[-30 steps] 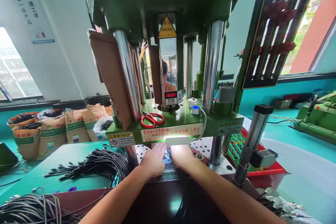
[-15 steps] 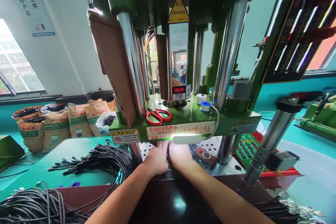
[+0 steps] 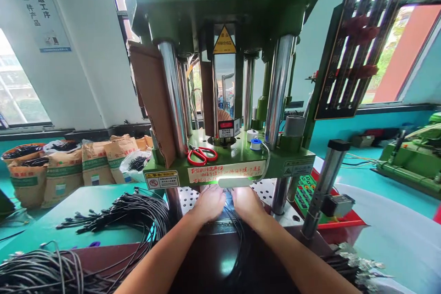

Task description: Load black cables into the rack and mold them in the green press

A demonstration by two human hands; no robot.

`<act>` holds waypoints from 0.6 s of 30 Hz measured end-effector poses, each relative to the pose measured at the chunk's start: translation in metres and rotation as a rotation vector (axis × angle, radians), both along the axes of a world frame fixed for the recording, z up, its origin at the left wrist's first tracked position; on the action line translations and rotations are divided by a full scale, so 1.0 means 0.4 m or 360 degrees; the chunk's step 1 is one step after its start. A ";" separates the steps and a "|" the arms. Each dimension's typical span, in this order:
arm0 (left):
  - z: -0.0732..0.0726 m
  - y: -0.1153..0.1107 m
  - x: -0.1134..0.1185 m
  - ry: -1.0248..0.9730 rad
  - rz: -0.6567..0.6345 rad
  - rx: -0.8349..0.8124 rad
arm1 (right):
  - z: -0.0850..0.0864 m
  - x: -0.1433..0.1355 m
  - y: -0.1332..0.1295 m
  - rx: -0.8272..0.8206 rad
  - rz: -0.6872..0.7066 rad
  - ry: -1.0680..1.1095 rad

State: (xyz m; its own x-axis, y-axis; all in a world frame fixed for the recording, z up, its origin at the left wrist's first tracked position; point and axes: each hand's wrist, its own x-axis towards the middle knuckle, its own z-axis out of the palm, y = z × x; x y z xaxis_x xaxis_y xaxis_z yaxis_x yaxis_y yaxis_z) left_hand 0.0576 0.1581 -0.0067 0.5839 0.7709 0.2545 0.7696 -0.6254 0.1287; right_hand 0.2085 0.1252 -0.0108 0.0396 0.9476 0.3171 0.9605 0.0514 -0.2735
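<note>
My left hand (image 3: pixel 208 205) reaches under the green upper plate (image 3: pixel 275 165) of a press, its fingers curled in and its fingertips hidden. Just to its right, my right hand (image 3: pixel 248 205) is in a like pose, also closed, with its fingertips behind the lit white lamp (image 3: pixel 235 183). What either hand grips cannot be made out. Several black cables (image 3: pixel 237 229) run out between the two hands over the press's lower metal bed (image 3: pixel 217 227) and hang down in front.
Red-handled scissors (image 3: pixel 203 155) and a blue-rimmed spool (image 3: pixel 256 144) lie on the upper plate. Steel columns (image 3: pixel 279 87) flank the work space. Bundled black cables (image 3: pixel 138 211) lie at left, more cables with connectors (image 3: pixel 358 262) at lower right. A button panel (image 3: pixel 305 193) stands right.
The camera view has tilted up and shifted. My hands have moved slightly apart, and black cables now show between them, hanging over the front.
</note>
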 end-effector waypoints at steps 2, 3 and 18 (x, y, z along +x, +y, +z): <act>0.004 -0.011 0.013 -0.0008 -0.0024 0.0022 | -0.001 0.009 -0.009 0.0018 0.0022 0.0005; 0.006 -0.015 0.018 -0.0008 -0.0034 0.0027 | -0.002 0.012 -0.012 0.0028 0.0036 0.0005; -0.010 -0.013 0.051 0.0031 0.0037 -0.0034 | -0.033 -0.005 0.049 0.0049 0.0184 -0.0009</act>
State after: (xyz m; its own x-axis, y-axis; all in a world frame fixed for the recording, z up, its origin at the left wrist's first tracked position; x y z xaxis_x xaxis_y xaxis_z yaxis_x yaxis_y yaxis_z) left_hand 0.0779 0.1527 -0.0105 0.5703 0.7896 0.2264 0.7866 -0.6044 0.1266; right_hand 0.2065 0.1447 -0.0242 -0.0709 0.9356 0.3458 0.9492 0.1699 -0.2650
